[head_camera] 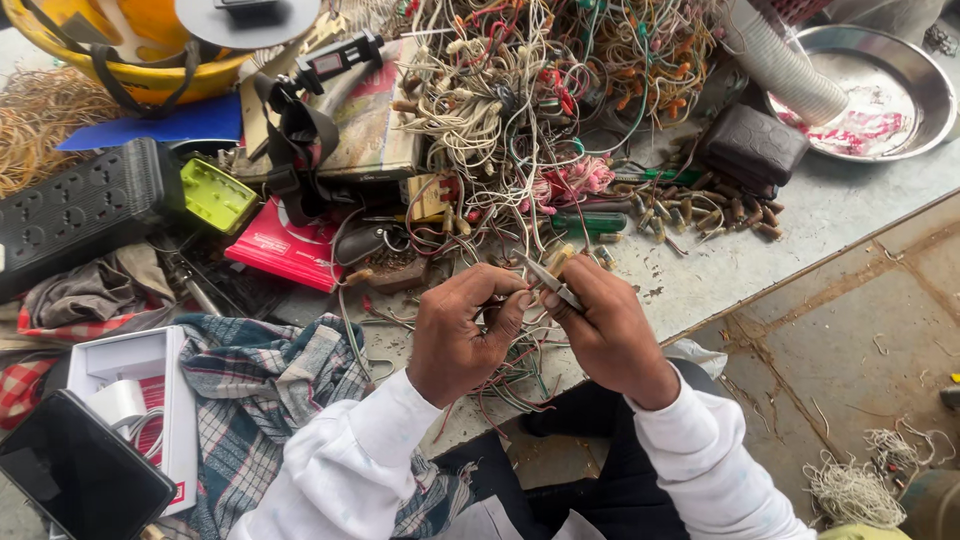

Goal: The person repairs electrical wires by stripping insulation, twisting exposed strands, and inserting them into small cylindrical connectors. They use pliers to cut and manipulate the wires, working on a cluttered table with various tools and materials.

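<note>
Both hands together at mid-scene, just above the near edge of the grey worktop (860,200). Left hand (460,335) curled, fingertips pinched on thin wires (505,375) that trail down in red and pale strands past the table edge. Right hand (605,330) clamped on a small metal tool (548,277), its tip pointing up and left, almost touching the left fingertips. White sleeves on both forearms.

Table edge running on a slant from near centre up to the far right; beyond it, bare concrete floor (850,350) on the right, the only open room for moving. Small bundle of pale wire scraps (855,490) lying on that floor, near right.

Far side, right behind the hands: big tangled heap of white, red, green and orange wire (520,90), crowding close and spilling toward the fingers. Green-handled screwdriver (590,222) just beyond the fingertips. Row of small brown cylinders (720,212) and a dark wallet-like case (752,145) to the far right, then a steel bowl (915,85) at the corner with a ribbed white hose (785,65) over its rim.

Left side packed tight: checked cloth (250,380) touching the left sleeve, white open box (130,370), black flat device (80,475) near left, red packet (285,245), lime-green box (215,195), black power strip (85,210), yellow helmet (130,40) far left.
</note>
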